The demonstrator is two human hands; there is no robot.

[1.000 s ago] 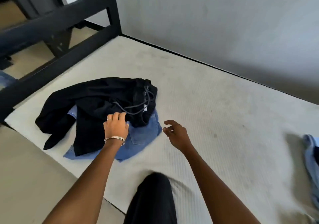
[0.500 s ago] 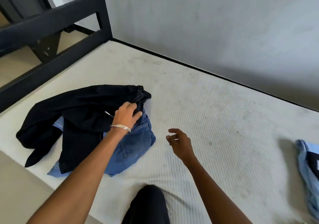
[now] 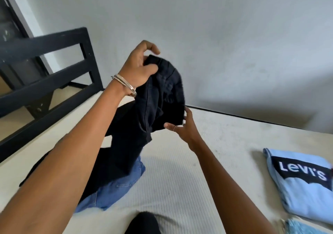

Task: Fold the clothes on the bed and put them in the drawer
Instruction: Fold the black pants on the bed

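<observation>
One garment, the light blue shirt point(image 3: 299, 185), lies folded at four o'clock on the bed point(image 3: 180, 188). Left hand point(image 3: 138, 69) grips the raised black trousers point(image 3: 158, 98); right hand point(image 3: 183, 131), fingers spread, touches them. Jeans point(image 3: 115, 187) at seven o'clock remain unfolded.

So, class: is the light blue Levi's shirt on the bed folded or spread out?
Folded. The Levi's shirt lies on the mattress as a compact rectangle, logo up.

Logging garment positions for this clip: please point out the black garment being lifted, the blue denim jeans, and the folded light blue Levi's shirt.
Black fabric garment point(image 3: 162, 96), head view: bunched upper part.
Blue denim jeans point(image 3: 115, 188), head view: exposed leg panel.
Folded light blue Levi's shirt point(image 3: 299, 197), head view: plain fabric below the logo.
</observation>
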